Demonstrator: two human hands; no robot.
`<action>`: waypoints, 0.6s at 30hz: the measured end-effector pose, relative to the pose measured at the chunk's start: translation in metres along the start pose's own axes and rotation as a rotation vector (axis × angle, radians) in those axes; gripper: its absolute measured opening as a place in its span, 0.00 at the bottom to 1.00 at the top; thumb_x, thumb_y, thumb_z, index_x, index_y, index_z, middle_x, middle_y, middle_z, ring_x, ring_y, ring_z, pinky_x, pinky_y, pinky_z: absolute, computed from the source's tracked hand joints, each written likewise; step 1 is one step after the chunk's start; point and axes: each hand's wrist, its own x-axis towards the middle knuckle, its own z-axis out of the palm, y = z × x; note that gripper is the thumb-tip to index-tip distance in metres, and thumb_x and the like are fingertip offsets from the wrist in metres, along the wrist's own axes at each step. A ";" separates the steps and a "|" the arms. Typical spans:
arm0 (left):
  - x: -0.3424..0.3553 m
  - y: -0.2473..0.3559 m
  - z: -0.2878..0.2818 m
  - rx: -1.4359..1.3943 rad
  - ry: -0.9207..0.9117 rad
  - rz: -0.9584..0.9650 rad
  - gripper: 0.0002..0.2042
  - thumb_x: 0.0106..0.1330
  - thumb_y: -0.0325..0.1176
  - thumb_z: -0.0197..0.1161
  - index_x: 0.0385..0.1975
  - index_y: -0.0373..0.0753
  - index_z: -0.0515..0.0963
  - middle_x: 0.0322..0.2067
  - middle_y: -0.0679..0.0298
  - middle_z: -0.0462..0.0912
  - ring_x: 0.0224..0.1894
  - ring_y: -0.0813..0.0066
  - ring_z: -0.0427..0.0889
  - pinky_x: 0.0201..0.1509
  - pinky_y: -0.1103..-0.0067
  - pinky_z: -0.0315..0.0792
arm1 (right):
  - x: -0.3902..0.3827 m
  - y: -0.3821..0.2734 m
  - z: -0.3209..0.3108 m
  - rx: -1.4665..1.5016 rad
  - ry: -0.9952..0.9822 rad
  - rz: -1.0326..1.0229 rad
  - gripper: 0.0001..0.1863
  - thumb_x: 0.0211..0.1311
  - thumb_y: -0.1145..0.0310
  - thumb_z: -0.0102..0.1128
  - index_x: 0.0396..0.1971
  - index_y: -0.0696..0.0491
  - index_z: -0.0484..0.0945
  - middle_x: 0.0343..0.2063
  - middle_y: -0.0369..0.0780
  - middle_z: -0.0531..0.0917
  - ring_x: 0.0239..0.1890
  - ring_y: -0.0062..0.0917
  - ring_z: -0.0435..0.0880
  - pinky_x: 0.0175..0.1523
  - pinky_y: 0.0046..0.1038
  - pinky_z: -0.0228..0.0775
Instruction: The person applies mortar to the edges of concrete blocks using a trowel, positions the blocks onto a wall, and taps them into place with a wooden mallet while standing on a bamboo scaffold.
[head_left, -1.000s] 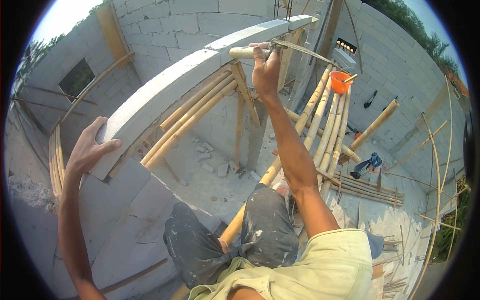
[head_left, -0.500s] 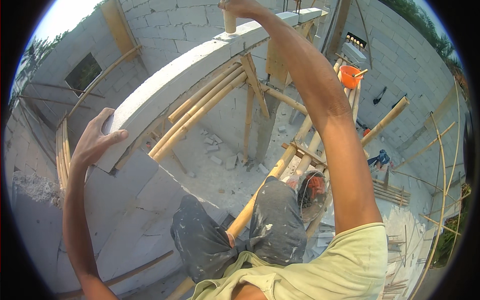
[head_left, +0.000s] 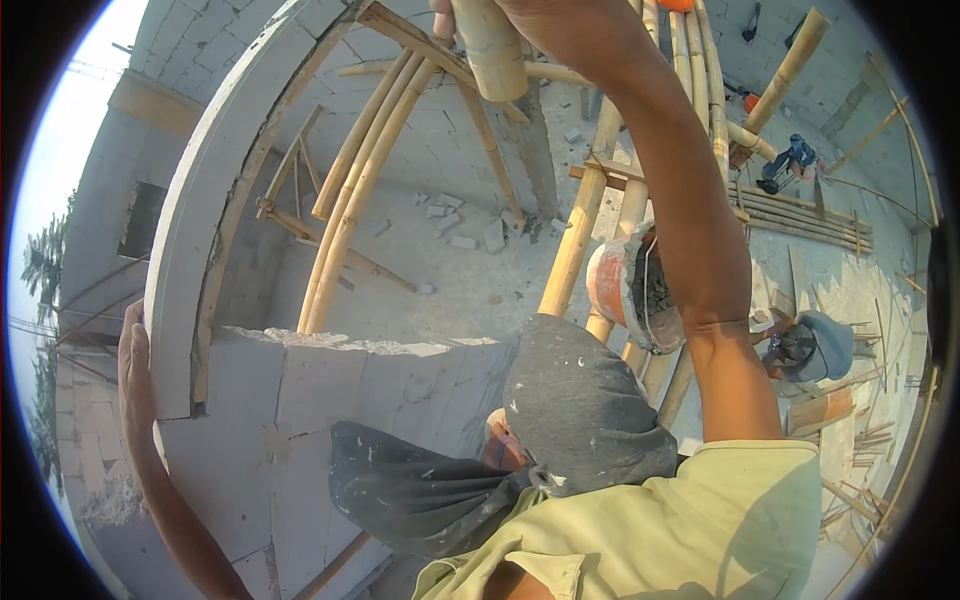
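Note:
My left hand [head_left: 137, 375] grips the outer edge of the long curved white block beam [head_left: 205, 180], which tops the broken-edged block wall [head_left: 350, 400] on my left. My right hand [head_left: 530, 25], at the top of the view, holds a short thick bamboo piece [head_left: 488, 50] above and right of the beam; its fingers are partly hidden. A timber brace [head_left: 410, 30] and bamboo props [head_left: 350, 190] stand beside the beam. A mortar-stained bucket [head_left: 610, 280] sits on the bamboo poles behind my right forearm.
My knees [head_left: 585, 400] are over bamboo scaffold poles [head_left: 575, 240]. A co-worker [head_left: 810, 345] is below at the right. Broken block pieces [head_left: 493, 235] lie on the floor below. An orange bucket [head_left: 676, 4] shows at the top edge, with more poles [head_left: 800, 220] at the right.
The view has swung, bringing the beam upright at the left. My right hand has lifted with the bamboo piece, now upright. The stained bucket and co-worker have come into clearer view.

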 end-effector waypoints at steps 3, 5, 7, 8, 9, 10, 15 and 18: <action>-0.003 -0.017 -0.006 0.001 0.009 -0.028 0.33 0.81 0.59 0.37 0.63 0.34 0.73 0.57 0.55 0.77 0.64 0.66 0.71 0.71 0.68 0.62 | -0.104 0.083 0.015 0.357 0.264 0.180 0.21 0.73 0.52 0.66 0.32 0.58 0.79 0.20 0.31 0.74 0.19 0.12 0.71 0.25 0.19 0.63; -0.010 -0.015 -0.010 0.037 0.028 -0.037 0.32 0.82 0.58 0.37 0.63 0.34 0.73 0.57 0.55 0.77 0.65 0.66 0.70 0.71 0.68 0.61 | -0.187 0.119 0.017 0.299 0.340 0.465 0.21 0.75 0.52 0.63 0.35 0.59 0.79 0.20 0.30 0.73 0.19 0.11 0.69 0.23 0.17 0.60; -0.013 -0.013 -0.013 0.058 0.046 -0.038 0.32 0.82 0.57 0.36 0.63 0.33 0.72 0.57 0.55 0.77 0.65 0.66 0.70 0.72 0.68 0.61 | -0.253 0.126 0.023 0.173 0.491 0.692 0.21 0.77 0.53 0.57 0.35 0.58 0.80 0.18 0.30 0.72 0.19 0.11 0.68 0.23 0.19 0.59; -0.018 -0.020 -0.015 0.058 0.041 -0.048 0.32 0.82 0.56 0.36 0.63 0.33 0.72 0.58 0.55 0.77 0.65 0.66 0.70 0.72 0.68 0.60 | -0.281 0.126 0.018 0.182 0.423 0.756 0.18 0.77 0.56 0.56 0.35 0.58 0.79 0.19 0.31 0.72 0.20 0.11 0.69 0.24 0.20 0.61; -0.015 -0.021 -0.013 0.043 0.027 -0.045 0.31 0.83 0.56 0.36 0.63 0.33 0.72 0.58 0.55 0.76 0.65 0.67 0.70 0.72 0.69 0.60 | -0.308 0.121 0.002 0.174 0.369 0.824 0.16 0.76 0.60 0.54 0.35 0.58 0.79 0.20 0.32 0.73 0.21 0.11 0.69 0.24 0.21 0.62; -0.009 -0.021 -0.006 0.029 0.023 -0.037 0.31 0.83 0.56 0.36 0.63 0.33 0.72 0.58 0.55 0.76 0.65 0.67 0.70 0.72 0.69 0.60 | -0.328 0.114 -0.009 0.160 0.378 0.827 0.16 0.76 0.60 0.54 0.35 0.58 0.79 0.20 0.32 0.73 0.21 0.11 0.69 0.24 0.21 0.62; 0.009 -0.020 0.008 -0.086 0.074 0.037 0.30 0.82 0.54 0.41 0.63 0.31 0.72 0.59 0.56 0.76 0.65 0.68 0.71 0.70 0.70 0.63 | -0.365 0.129 -0.024 -0.929 0.253 0.536 0.12 0.64 0.67 0.56 0.38 0.62 0.81 0.28 0.48 0.83 0.28 0.42 0.85 0.37 0.42 0.75; -0.008 -0.039 -0.025 -0.038 0.331 0.015 0.26 0.83 0.49 0.45 0.60 0.31 0.74 0.56 0.57 0.78 0.59 0.68 0.77 0.63 0.72 0.69 | -0.324 0.135 -0.023 -0.844 -0.018 0.772 0.13 0.63 0.67 0.59 0.40 0.61 0.82 0.36 0.51 0.85 0.40 0.50 0.86 0.45 0.48 0.75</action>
